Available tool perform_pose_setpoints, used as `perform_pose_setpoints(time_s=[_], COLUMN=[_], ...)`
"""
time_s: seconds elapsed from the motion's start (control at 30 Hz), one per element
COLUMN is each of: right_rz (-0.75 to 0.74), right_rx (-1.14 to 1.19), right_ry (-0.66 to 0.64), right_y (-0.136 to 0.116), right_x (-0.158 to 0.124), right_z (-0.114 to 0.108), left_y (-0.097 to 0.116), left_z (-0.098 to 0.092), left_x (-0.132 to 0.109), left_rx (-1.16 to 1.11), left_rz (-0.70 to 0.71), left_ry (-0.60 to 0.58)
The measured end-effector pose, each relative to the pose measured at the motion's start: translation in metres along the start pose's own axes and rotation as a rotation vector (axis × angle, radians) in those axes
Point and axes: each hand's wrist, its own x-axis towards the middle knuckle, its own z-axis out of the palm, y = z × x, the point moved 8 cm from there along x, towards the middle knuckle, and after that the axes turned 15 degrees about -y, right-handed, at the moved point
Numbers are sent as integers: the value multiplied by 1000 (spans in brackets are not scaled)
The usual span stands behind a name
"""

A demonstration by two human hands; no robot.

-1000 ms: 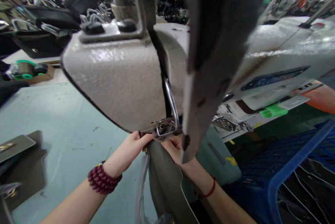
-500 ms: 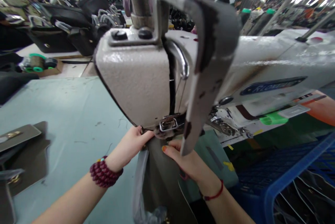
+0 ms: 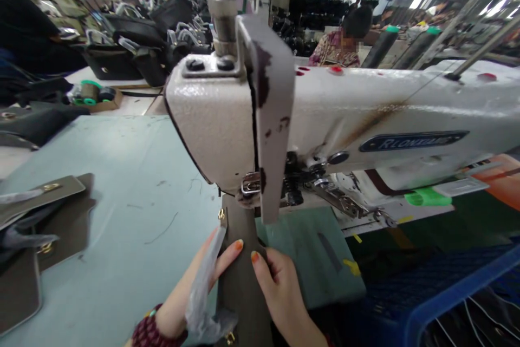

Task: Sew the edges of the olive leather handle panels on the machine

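A dark grey-brown bag panel [image 3: 241,276] runs from under the sewing machine [image 3: 211,125] head down toward me. My left hand [image 3: 195,276] grips its left edge, thumb on top and the other fingers mostly hidden beneath. On the right edge, my right hand [image 3: 284,293] pinches the panel, thumb on top and fingers curled at the side. A strap wrapped in clear plastic [image 3: 203,287] lies across my left hand, and gold metal hardware [image 3: 221,214] shows at its upper end. The needle area is hidden behind the machine head and its guard [image 3: 274,136].
More bag panels [image 3: 65,222] with plastic-wrapped straps lie on the pale green table [image 3: 134,174] at left. A blue basket [image 3: 418,309] with dark pieces stands at lower right. Black bags [image 3: 109,60] and a box of thread spools [image 3: 93,92] sit behind. A person [image 3: 341,44] works beyond the machine.
Both hands have moved down toward me, away from the machine head, along the panel. More of the panel shows below the needle area. The view has shifted, and the guard now appears farther left.
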Motion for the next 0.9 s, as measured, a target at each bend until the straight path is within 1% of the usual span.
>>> perform_pose_setpoints(time_s=[0.07,0.2,0.3,0.43,0.53,0.7,0.77,0.83,0.9], right_rz=[-1,19,23,14,1,23,31,39,39], right_rx=[-87,-164,-161,-114,-86,-67,-66,-65,-73], right_ry=[32,66,73,59,49,53,55,55,65], right_y=[-12,-22,-23,-27,-29,-26,-25,-26,-28], right_x=[-4,-7,-8,-9,-9,-4,0,4,9], right_z=[-2,-4,-5,-7,-9,-10,-11,-11,-13], left_y=[2,-7,-11,-3,1,1,5,11,16], left_z=[7,17,24,29,31,32,27,18,11], left_x=[2,1,-3,-4,-3,2,6,9,12], left_rx=[-27,-204,-320,-373,-360,-340,-221,-75,-20], left_rz=[-44,-139,-217,-218,-204,-193,-141,-67,-12], left_ry=[-10,-15,-9,-2,-16,-60,-40,10,55])
